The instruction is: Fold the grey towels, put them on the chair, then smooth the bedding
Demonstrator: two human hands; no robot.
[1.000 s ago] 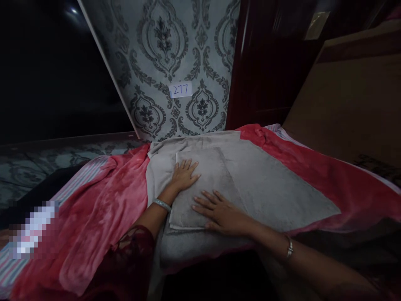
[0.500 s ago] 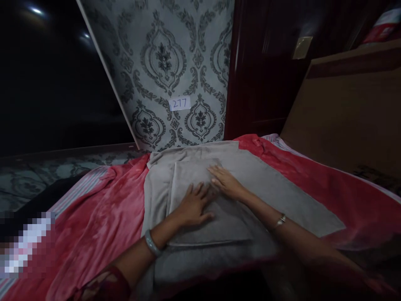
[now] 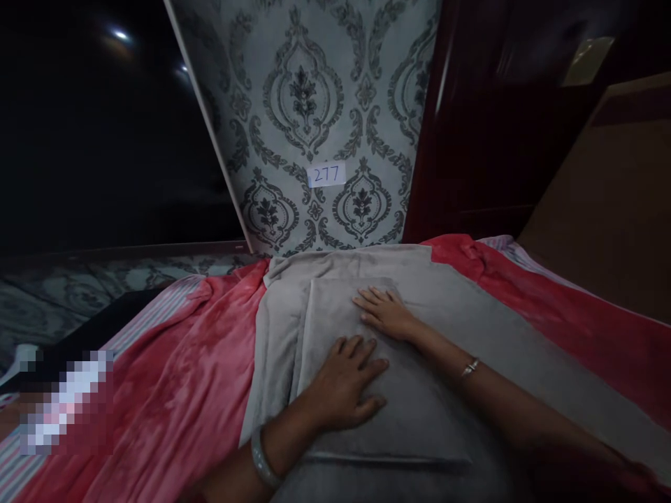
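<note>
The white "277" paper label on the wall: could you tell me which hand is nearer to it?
Right. The right hand lies just below the label; the left hand rests lower.

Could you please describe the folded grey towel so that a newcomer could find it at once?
Start from the red blanket over the bed; a grey towel lies spread on it. The folded towel lies on top, a smaller grey rectangle with both hands flat on it, left hand nearer, right hand farther.

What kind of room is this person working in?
Probably a bedroom: both hands rest flat on a folded grey towel spread over a red fleece blanket on a bed, with patterned wallpaper and a dark wooden door behind.
</note>
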